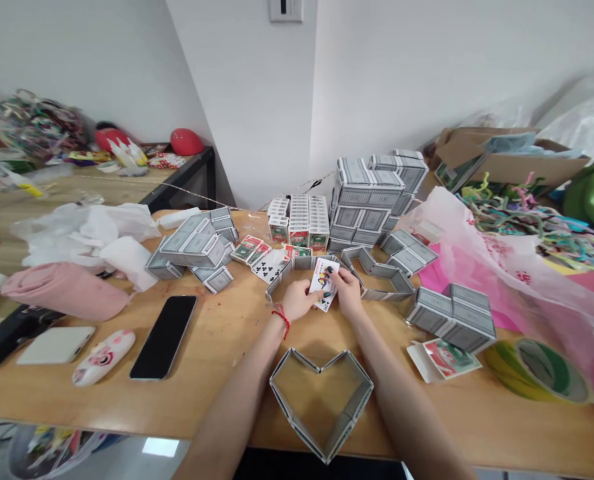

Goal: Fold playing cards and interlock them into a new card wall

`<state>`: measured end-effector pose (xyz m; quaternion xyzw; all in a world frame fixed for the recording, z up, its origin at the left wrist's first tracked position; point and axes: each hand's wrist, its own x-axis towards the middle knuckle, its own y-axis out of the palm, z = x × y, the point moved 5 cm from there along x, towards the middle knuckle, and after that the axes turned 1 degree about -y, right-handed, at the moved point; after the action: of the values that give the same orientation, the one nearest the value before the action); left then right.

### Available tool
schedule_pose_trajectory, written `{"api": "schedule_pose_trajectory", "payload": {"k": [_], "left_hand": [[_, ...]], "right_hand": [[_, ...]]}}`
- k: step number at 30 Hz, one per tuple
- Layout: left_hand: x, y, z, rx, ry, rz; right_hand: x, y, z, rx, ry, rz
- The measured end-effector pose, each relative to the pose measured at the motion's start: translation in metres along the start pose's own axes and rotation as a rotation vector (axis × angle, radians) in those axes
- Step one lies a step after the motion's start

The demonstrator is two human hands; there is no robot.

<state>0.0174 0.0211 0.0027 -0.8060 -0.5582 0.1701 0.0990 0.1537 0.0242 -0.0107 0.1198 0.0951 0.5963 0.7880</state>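
Both of my hands meet over the middle of the table around a few playing cards [321,275], face up with a joker on top. My left hand [298,301] grips their lower left side, a red cord round its wrist. My right hand [345,288] pinches them from the right, thumb on the face. A heart-shaped frame of folded cards [285,398] stands between my forearms. Just behind my hands are a similar card frame [278,283] and another angular card frame [384,293]. Loose cards [269,267] lie at the back left of my hands.
Stacked grey card blocks [359,190] rise at the back, beside rows of card boxes [299,220]. More card blocks stand left [194,243] and right [451,317]. A phone [164,338], an opened card box [447,360] and a tape roll [537,370] lie nearer me.
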Motion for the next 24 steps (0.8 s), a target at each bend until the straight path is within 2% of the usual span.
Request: {"api": "schedule_pose_trajectory", "payload": {"k": [5,9,13,19,22,24], "left_hand": [[-0.001,-0.008,0.004,-0.223,0.01,-0.096],[0.0,-0.018,0.006,-0.452,0.016,-0.259],[0.002,-0.022,0.007,-0.518,-0.006,-0.392],[0.007,-0.019,0.011,-0.54,-0.009,-0.389],[0.007,-0.019,0.013,-0.513,0.019,-0.376],[0.008,-0.018,0.012,-0.488,0.045,-0.326]], "right_hand": [[-0.002,0.003,0.003,-0.045,-0.027,0.008],[-0.002,0.004,0.005,-0.096,-0.031,0.035],[-0.003,0.008,0.005,-0.141,-0.004,0.12],[-0.01,0.016,0.003,-0.186,0.035,0.275],[-0.01,0.016,0.0,-0.175,0.036,0.257],[-0.009,0.015,0.0,-0.172,0.01,0.216]]}}
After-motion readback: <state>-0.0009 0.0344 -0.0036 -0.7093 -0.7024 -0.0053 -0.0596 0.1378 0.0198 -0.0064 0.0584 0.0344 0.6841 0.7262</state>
